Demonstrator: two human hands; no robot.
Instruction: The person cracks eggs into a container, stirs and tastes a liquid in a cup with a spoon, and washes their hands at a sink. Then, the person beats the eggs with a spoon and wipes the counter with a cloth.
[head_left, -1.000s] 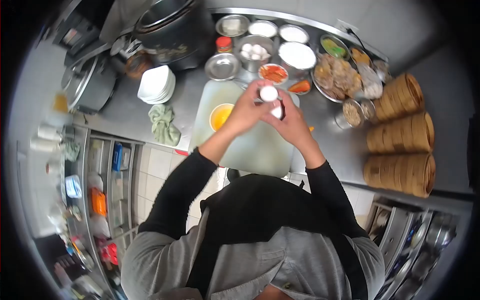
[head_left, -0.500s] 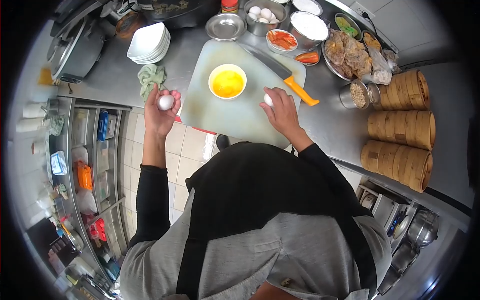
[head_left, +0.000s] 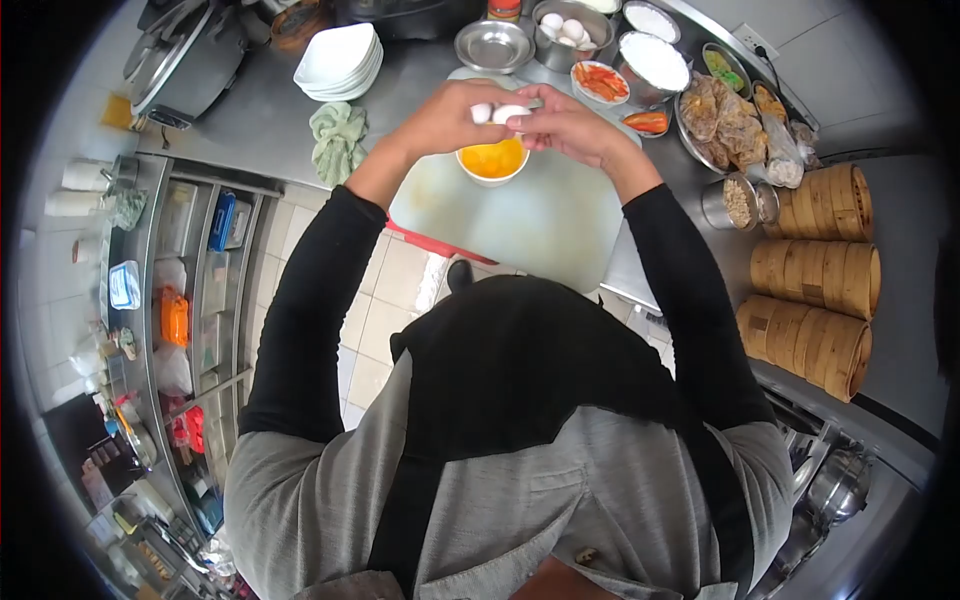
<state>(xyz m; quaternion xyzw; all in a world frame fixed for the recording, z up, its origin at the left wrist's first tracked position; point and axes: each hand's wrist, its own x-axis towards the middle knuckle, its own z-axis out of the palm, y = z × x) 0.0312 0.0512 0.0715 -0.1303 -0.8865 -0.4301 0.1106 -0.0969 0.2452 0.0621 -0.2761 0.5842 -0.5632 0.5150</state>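
Observation:
My left hand (head_left: 447,118) and my right hand (head_left: 572,126) meet above a small white bowl (head_left: 492,183). In the bowl lies bright yellow-orange egg (head_left: 488,159). A white egg (head_left: 481,113) is in my left hand's fingers, and close beside it my right hand grips another white egg (head_left: 511,115). Whether their shells are cracked I cannot tell. The bowl stands on a pale cutting board (head_left: 540,230). The orange-handled knife seen earlier is hidden behind my right hand and forearm.
Behind the board stand a metal plate (head_left: 494,48), a pot of eggs (head_left: 600,35) and a bowl of red strips (head_left: 600,83). At left are stacked white dishes (head_left: 338,62) and a green cloth (head_left: 338,143). Bamboo steamers (head_left: 815,265) line the right.
Both hands have come together over the bowl from opposite sides, each still with its egg. The camera view has shifted, and the knife is no longer visible.

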